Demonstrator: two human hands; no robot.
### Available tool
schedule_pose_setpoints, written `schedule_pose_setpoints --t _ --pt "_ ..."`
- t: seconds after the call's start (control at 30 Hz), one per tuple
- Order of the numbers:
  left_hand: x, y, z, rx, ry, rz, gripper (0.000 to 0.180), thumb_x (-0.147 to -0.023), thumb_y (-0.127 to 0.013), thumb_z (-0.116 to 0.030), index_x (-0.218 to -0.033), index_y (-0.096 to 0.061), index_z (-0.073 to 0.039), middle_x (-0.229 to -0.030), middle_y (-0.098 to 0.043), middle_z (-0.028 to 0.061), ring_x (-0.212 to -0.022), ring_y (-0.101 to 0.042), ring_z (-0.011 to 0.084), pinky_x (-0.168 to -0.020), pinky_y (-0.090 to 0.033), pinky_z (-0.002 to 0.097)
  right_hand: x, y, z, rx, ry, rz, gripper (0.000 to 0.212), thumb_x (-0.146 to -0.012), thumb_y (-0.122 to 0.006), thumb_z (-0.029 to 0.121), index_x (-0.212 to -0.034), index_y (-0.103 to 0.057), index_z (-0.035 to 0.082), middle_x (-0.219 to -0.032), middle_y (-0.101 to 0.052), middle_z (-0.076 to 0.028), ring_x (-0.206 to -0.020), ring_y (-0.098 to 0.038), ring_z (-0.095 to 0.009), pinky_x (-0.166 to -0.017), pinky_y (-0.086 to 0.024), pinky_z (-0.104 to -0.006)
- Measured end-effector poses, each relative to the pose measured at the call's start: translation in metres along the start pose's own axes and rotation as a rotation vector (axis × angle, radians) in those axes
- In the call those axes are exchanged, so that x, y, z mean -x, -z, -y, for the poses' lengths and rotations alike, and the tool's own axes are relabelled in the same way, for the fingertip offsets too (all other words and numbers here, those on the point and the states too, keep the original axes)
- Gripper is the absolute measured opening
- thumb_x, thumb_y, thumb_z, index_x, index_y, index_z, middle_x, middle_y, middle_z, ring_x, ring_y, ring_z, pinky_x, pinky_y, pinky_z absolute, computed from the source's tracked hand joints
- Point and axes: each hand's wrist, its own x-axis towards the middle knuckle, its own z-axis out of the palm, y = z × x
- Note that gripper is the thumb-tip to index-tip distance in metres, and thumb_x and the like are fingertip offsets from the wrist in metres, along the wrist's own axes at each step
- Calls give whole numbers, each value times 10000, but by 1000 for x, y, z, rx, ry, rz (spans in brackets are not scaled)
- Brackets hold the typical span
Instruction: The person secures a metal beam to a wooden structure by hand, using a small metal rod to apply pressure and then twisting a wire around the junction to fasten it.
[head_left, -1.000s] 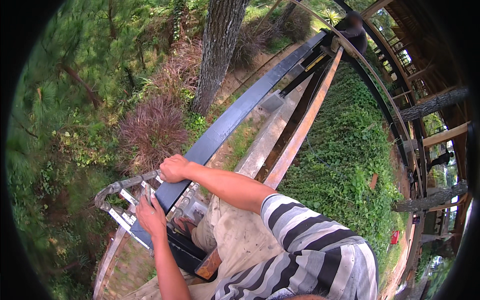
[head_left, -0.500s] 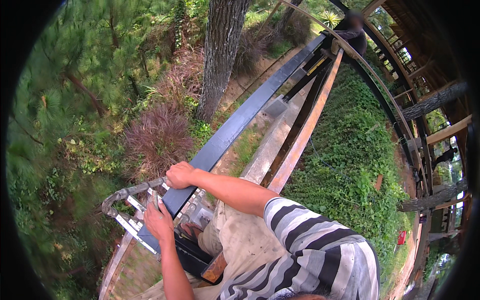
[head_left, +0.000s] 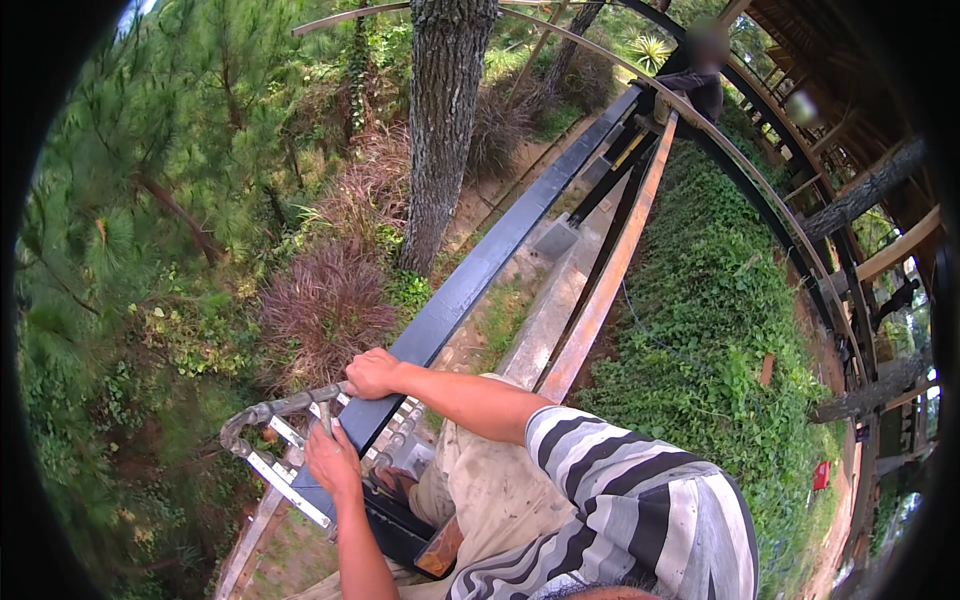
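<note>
Item 1. Black rail [head_left: 480, 270], one: a long flat dark beam running from about 7 o'clock in the picture up to 1 o'clock, high above the ground. Both hands are at its near end.

Item 2. Right hand [head_left: 372, 373], one: fingers curled down over the top of the black rail, closed on its edge, arm crossing in from the striped sleeve [head_left: 640, 490].

Item 3. Left hand [head_left: 332, 460], one: laid palm down on the rail's near end, just at 7 o'clock of the right hand; whether it grips or only rests cannot be told.

Item 4. Metal clamp [head_left: 262, 412], one seen: a grey curved bar with a looped end, lying across the rail between the two hands and jutting toward 9 o'clock. A pale slotted bracket [head_left: 285, 485] sits below it.

Item 5. Orange-brown beam [head_left: 610, 270], one, parallel to the rail at its 3 o'clock side. Tree trunk [head_left: 445, 130], one, at 12 o'clock. Reddish grass clump [head_left: 325, 305], one, on the ground at 10 o'clock of the hands.

Risk note, as a judgement: the work sits well above the ground; a loosened clamp could slip off the rail's edge and drop into the brush, and a hand sliding on the smooth rail top could cost the person their balance.
</note>
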Motion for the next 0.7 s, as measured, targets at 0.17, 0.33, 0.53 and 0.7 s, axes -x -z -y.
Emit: schedule_pose_setpoints --t 0.17,0.33,0.53,0.7 --pt "2 -6 0 -10 -13 -13 297 -1028 -587 -289 -996 -603 6 -939 -654 219 -938 -612 412 -855 -478 515 4 1 -3 -1 -6 1 418 -911 -564 356 -869 -761 -11 -908 -745 -257 -926 -739 -403 -887 -563 -505" --pt "-1 -7 -15 -12 10 1 279 -1017 -600 -279 -1002 -609 0 -963 -664 217 -953 -617 410 -857 -482 515 11 17 -11 -47 -40 16 431 -924 -581 393 -872 -773 10 -898 -743 -253 -909 -732 -420 -861 -567 -520" --pt "-6 -5 12 -33 78 -58 284 -1003 -613 -304 -957 -629 -24 -949 -692 198 -939 -652 389 -869 -499 508 -5 24 19 -17 9 56 346 -934 -588 391 -1017 -786 120 -944 -753 -215 -937 -725 -414 -863 -557 -540" --pt "-5 -10 19 92 31 -58 290 -989 -620 -331 -955 -624 -43 -945 -705 159 -948 -658 327 -905 -496 451 18 31 21 -4 12 53 327 -994 -605 379 -1013 -792 112 -950 -750 -195 -915 -712 -408 -813 -544 -512"
